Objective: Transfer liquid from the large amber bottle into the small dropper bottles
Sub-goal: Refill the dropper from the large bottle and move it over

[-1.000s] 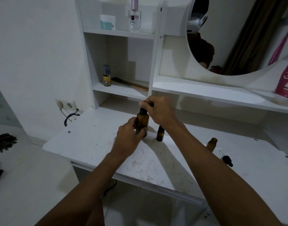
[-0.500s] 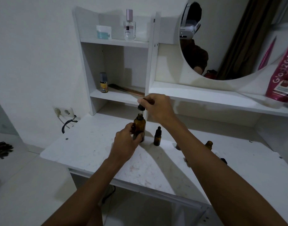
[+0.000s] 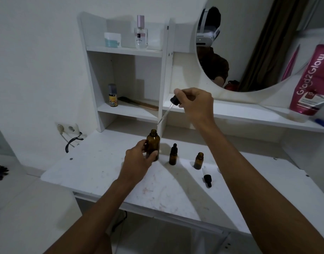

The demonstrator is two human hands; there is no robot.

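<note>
The large amber bottle (image 3: 153,143) stands upright and uncapped on the white table (image 3: 102,171). My left hand (image 3: 139,158) grips its lower body. My right hand (image 3: 196,103) holds the bottle's black-capped dropper (image 3: 171,105) above and right of the neck, its glass tube tilted down-left and clear of the bottle. To the right stand a small amber dropper bottle (image 3: 173,154) with its cap on and a second small bottle (image 3: 198,160) without a cap. A loose small dropper (image 3: 206,177) lies on the table by the open bottle.
White shelves behind hold a yellow-labelled bottle (image 3: 112,95), a comb (image 3: 139,103), a perfume bottle (image 3: 141,33) and a jar (image 3: 112,39). A round mirror (image 3: 249,43) and a pink tube (image 3: 311,83) are at the right. A wall socket with a cable (image 3: 69,130) is at the left.
My right hand has lifted the dropper fully out of the large bottle, up and to the right. My left hand has stayed on the bottle. The camera has shifted.
</note>
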